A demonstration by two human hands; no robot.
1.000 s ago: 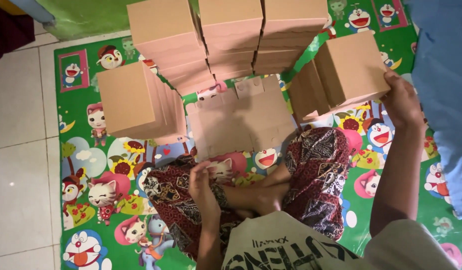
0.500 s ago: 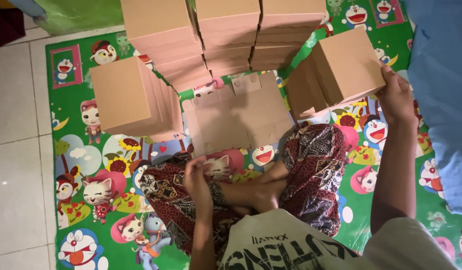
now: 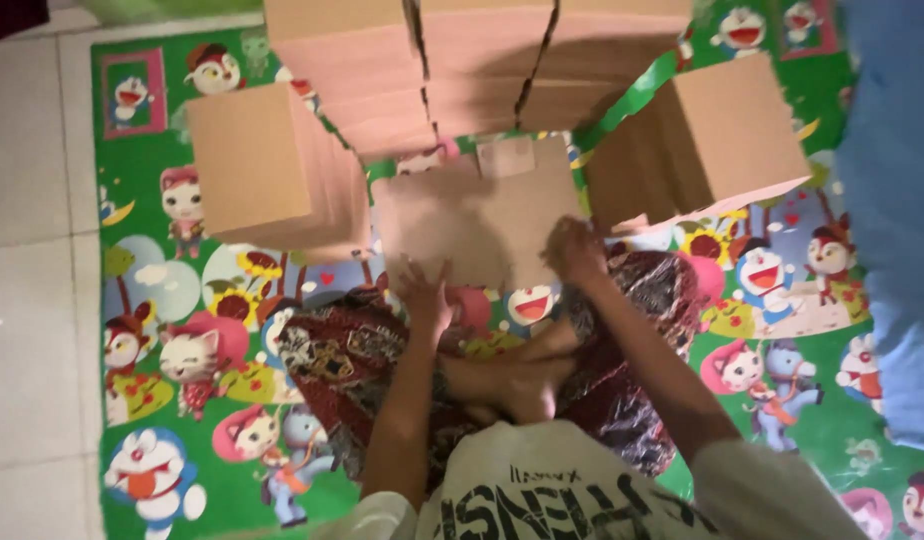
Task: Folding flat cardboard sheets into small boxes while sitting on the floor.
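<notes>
Since the earlier frame the right hand (image 3: pixel 574 250) has come away from the box at the right edge of the mat and now sits on the near right corner of the flat cardboard sheet (image 3: pixel 477 215), while the left hand (image 3: pixel 427 292) has moved forward to the sheet's near left edge.

Nearest, the person sits cross-legged in patterned trousers (image 3: pixel 632 360) on a green cartoon mat (image 3: pixel 162 330) laid over a tiled floor (image 3: pixel 32 300). Both hands rest on the sheet. The left is spread with fingers wide. The right looks curled over the corner, though the blur leaves it unclear whether it pinches the card or only presses it.

The sheet lies flat in the middle of the mat, just past the knees. A stack of folded boxes (image 3: pixel 267 170) stands close on its left, another box stack (image 3: pixel 702 150) just beside its right, and a row of taller stacks (image 3: pixel 482 60) crowds the far edge.

The risk, as I judge it, is that lifting or swinging the sheet clips a neighbouring stack and tips it, since it is hemmed in on three sides. Open room lies only toward the lap and the mat's near left corner. A blue cloth (image 3: pixel 897 220) bounds the right edge.
</notes>
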